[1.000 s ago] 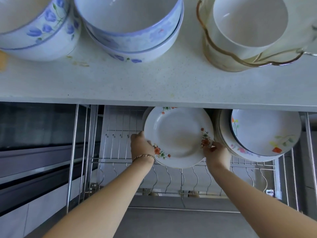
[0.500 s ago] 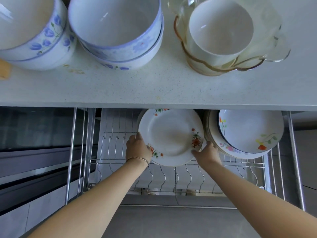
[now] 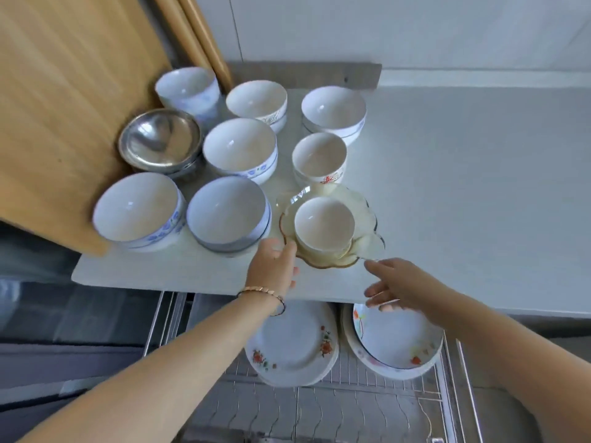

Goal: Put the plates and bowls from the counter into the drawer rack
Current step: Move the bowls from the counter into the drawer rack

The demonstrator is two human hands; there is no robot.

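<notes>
Several white bowls stand on the white counter (image 3: 463, 187). Closest to me, a small white bowl (image 3: 323, 222) sits inside a scalloped amber glass dish (image 3: 358, 204). My left hand (image 3: 271, 266) is open, fingers at the dish's left rim. My right hand (image 3: 396, 282) is open just below the dish's right edge, holding nothing. Below the counter edge, a floral white plate (image 3: 294, 343) stands in the wire drawer rack (image 3: 351, 407). A stack of plates (image 3: 396, 343) leans to its right.
A wooden cutting board (image 3: 64, 107) leans at the left beside a steel bowl (image 3: 160, 140). Blue-patterned bowls (image 3: 137, 212) stand near the counter's front-left corner. The drawer's metal rails (image 3: 160, 318) run along the left and right sides.
Both hands let go of the floral plate, which now stands in the rack, and rose to the glass dish on the counter. The view tilted upward.
</notes>
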